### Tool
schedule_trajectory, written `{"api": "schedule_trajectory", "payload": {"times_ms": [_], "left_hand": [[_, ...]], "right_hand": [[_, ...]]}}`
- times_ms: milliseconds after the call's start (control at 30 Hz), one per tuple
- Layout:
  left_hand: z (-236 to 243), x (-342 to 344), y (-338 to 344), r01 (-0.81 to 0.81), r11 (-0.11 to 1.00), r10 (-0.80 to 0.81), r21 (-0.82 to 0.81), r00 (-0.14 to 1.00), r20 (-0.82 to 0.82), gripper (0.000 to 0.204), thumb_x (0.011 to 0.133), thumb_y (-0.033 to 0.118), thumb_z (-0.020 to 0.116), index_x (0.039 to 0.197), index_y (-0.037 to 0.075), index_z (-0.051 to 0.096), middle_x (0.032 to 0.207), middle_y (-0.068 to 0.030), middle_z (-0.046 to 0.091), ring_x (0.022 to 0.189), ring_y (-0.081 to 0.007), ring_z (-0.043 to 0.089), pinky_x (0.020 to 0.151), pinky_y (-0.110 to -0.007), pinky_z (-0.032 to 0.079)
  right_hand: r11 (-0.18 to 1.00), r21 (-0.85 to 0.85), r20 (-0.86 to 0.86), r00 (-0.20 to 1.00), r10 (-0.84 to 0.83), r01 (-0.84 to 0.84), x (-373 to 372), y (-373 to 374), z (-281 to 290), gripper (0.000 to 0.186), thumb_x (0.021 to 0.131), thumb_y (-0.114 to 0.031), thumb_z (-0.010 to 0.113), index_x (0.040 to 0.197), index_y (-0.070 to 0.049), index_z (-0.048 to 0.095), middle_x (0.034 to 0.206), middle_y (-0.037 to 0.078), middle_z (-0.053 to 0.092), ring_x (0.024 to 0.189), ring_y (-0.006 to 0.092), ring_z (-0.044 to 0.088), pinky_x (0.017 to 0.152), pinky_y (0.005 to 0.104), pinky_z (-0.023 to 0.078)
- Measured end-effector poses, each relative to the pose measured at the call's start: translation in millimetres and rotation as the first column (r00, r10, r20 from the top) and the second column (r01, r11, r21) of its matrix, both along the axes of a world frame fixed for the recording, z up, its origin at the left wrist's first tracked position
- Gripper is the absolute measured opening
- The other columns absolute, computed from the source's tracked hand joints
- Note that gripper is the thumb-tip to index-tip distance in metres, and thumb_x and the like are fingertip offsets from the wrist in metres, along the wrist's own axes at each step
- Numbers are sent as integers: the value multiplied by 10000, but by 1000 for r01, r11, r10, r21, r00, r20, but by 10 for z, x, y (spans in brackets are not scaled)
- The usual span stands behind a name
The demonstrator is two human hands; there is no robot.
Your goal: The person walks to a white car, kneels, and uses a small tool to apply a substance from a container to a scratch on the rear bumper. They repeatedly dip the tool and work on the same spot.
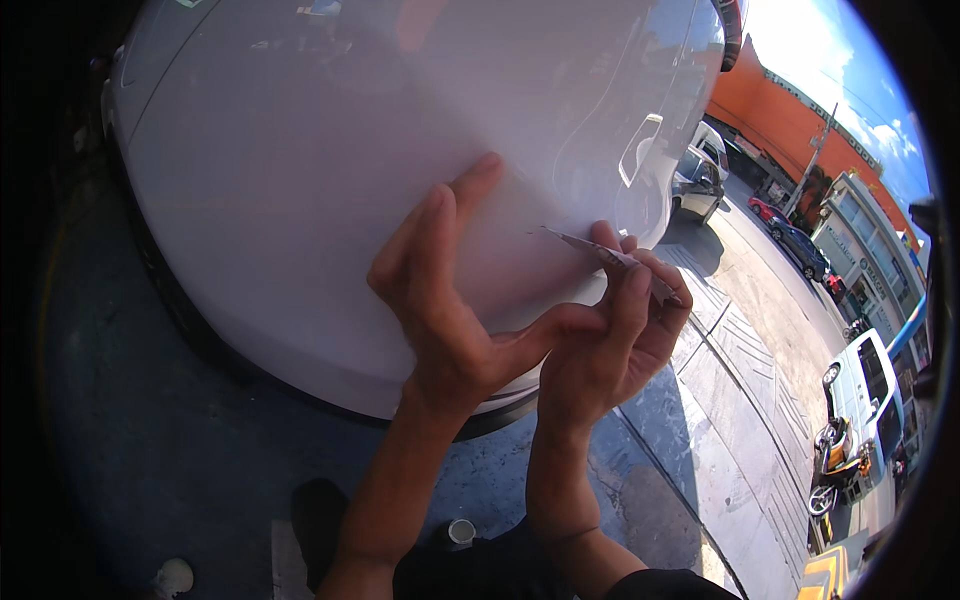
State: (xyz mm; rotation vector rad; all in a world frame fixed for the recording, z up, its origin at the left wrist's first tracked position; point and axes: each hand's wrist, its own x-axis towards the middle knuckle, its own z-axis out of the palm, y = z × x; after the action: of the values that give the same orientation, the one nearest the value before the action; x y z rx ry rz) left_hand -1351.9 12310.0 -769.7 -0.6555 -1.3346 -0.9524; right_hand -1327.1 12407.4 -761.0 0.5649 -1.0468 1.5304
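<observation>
A large glossy white car body panel (300, 200) curves across the view in front of me. My left hand (440, 290) is open at the panel, its fingers bent loosely and spread apart. I cannot tell whether its fingertips touch the paint. Its thumb reaches across to my right hand (610, 340). That hand is closed, pinching a thin, pale, pointed piece like a folded sheet (590, 248) between thumb and fingers. The tip of the piece points left along the panel's surface. Part of the piece is hidden by the fingers.
A small white cup (461, 532) stands on the floor between my forearms. A round pale object (174, 577) lies at lower left. Paved ground (740, 420) runs to the right, with parked cars (790, 240), a white van (865, 390), a motorcycle (835, 460) and an orange building (780, 110) beyond.
</observation>
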Motion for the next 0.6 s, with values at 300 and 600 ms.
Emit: {"api": "schedule_trajectory", "payload": {"times_ms": [300, 600], "left_hand": [[-13, -96, 65, -16, 996, 26, 92, 994, -103, 1172, 786, 635, 818, 1577, -11, 242, 1459, -161, 583, 1314, -284, 429, 1098, -404, 353], [-63, -119, 117, -7, 994, 22, 111, 991, -133, 1139, 815, 650, 785, 1577, -23, 270, 1447, -146, 610, 1297, -273, 426, 1090, -397, 326]], "right_hand": [[998, 28, -21, 998, -60, 60, -16, 12, -10, 157, 1087, -110, 550, 1219, -25, 566, 1153, 151, 704, 1161, 352, 719, 1096, 448, 532], [998, 11, -23, 998, -61, 61, -2, 43, -54, 151, 1084, -109, 561, 1207, -23, 576, 1143, 145, 704, 1155, 351, 720, 1083, 437, 542]]}}
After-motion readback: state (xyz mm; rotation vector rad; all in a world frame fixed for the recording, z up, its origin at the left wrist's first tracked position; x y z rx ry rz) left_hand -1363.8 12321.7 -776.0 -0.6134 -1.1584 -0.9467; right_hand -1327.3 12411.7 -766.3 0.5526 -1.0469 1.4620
